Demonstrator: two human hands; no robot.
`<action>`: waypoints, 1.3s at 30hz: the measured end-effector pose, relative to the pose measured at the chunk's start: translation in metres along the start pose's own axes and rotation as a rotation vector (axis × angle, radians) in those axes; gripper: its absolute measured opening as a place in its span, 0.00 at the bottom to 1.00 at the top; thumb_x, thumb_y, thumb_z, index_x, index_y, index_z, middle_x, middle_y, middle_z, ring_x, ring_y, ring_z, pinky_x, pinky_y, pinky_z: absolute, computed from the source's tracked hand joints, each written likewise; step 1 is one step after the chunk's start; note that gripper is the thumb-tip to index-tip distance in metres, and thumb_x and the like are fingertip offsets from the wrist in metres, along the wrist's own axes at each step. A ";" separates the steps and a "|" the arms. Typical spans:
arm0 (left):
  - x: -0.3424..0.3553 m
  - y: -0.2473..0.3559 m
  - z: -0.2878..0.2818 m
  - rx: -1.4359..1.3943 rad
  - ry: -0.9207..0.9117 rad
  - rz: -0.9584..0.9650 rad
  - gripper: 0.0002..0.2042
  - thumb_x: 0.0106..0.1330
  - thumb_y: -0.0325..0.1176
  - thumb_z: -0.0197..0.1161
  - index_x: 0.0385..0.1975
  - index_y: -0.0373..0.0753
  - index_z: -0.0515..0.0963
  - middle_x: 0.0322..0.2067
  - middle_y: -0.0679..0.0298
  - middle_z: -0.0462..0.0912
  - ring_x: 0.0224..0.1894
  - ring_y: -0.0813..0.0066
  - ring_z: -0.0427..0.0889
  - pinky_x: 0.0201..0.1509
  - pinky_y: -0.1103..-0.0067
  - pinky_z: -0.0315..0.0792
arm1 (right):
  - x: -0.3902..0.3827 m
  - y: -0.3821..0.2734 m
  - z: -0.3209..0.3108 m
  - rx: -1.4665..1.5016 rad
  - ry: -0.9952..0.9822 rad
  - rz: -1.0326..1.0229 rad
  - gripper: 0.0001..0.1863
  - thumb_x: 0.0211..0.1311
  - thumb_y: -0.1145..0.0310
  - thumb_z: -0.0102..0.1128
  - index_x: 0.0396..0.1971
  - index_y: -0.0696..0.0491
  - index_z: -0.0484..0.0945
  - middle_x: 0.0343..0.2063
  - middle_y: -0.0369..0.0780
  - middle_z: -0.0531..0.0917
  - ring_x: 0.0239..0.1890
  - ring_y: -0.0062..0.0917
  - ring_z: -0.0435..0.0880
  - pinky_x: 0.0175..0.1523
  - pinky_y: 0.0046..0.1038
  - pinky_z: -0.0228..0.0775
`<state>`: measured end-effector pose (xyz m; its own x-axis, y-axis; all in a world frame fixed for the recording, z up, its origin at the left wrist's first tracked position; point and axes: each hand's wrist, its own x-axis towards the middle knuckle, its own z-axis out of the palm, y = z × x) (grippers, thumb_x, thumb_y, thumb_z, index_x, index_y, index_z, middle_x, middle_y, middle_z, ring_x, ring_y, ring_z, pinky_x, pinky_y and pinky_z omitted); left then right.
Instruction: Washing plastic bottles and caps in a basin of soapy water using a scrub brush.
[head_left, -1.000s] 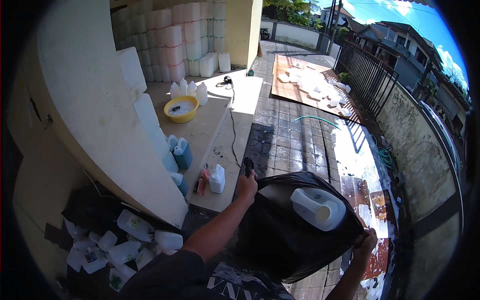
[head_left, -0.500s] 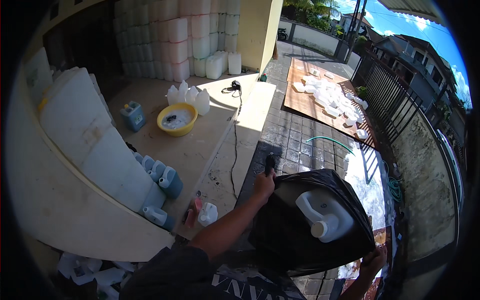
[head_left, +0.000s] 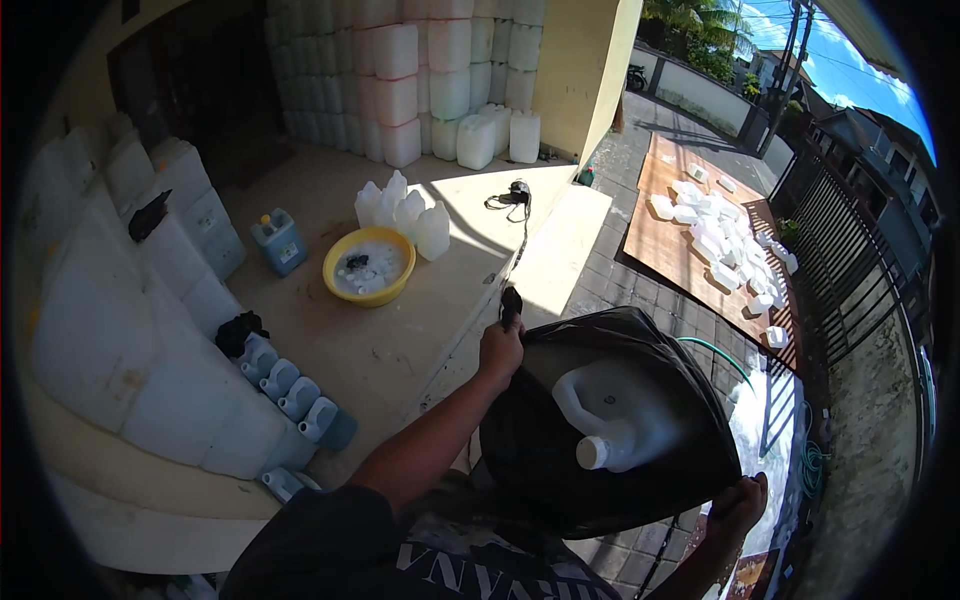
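Observation:
Both hands stretch the mouth of a black plastic bag [head_left: 530,460] wide in front of me. Inside it lies a white plastic jug [head_left: 620,425] with a handle and a white cap, tilted toward me. My left hand [head_left: 500,352] is closed round the bag's gathered far-left edge, a bunched black tip sticking up above the fist. Lower down, my right hand [head_left: 738,505] grips the near-right corner of the bag. Whatever lies under the jug is hidden by the bag.
A yellow basin [head_left: 368,298] of suds stands on the porch among white jugs [head_left: 433,230] and a blue jerrycan [head_left: 279,243]. Blue jugs [head_left: 325,425] line the left. White containers cover a wooden board [head_left: 680,215] outside. A green hose [head_left: 718,352] lies on the paving; a fence [head_left: 840,240] runs right.
My view has swung left, showing more of the porch. The bag stays held open by both hands, the jug still inside, now slightly further left in view.

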<state>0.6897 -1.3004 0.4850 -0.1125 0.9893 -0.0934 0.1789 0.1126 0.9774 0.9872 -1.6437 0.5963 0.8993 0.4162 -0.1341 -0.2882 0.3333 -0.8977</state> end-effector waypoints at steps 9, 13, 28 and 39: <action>0.253 0.009 -0.042 -0.098 0.306 -0.100 0.21 0.80 0.45 0.53 0.27 0.37 0.79 0.22 0.59 0.78 0.27 0.65 0.78 0.35 0.67 0.68 | 0.144 0.083 0.280 -0.084 -0.391 -0.025 0.15 0.61 0.80 0.49 0.25 0.41 0.59 0.13 0.26 0.60 0.07 0.10 0.58 0.09 0.17 0.52; 0.377 0.014 -0.069 -0.071 0.330 -0.136 0.22 0.80 0.46 0.52 0.28 0.36 0.79 0.23 0.58 0.79 0.28 0.62 0.79 0.37 0.65 0.70 | 0.171 0.134 0.421 -0.146 -0.326 0.031 0.15 0.60 0.80 0.49 0.24 0.42 0.59 0.12 0.26 0.60 0.06 0.11 0.57 0.08 0.18 0.51; 0.775 0.189 -0.216 -0.191 0.334 -0.012 0.23 0.81 0.48 0.49 0.28 0.38 0.78 0.22 0.58 0.77 0.27 0.65 0.75 0.34 0.65 0.66 | 0.201 0.250 0.825 -0.597 -0.466 0.232 0.14 0.58 0.78 0.50 0.21 0.43 0.59 0.15 0.28 0.60 0.07 0.14 0.58 0.09 0.20 0.48; 1.043 0.231 -0.275 -0.349 0.319 0.055 0.20 0.82 0.48 0.51 0.32 0.42 0.79 0.24 0.70 0.71 0.27 0.77 0.65 0.35 0.76 0.61 | 0.258 0.375 1.063 -0.607 -0.719 0.277 0.18 0.58 0.78 0.52 0.20 0.42 0.54 0.14 0.26 0.57 0.09 0.11 0.59 0.10 0.20 0.49</action>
<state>0.3454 -0.2684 0.6659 -0.4160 0.9089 -0.0306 -0.1401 -0.0308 0.9897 0.7613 -0.5122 0.6708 0.3521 0.8974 -0.2658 -0.0597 -0.2619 -0.9632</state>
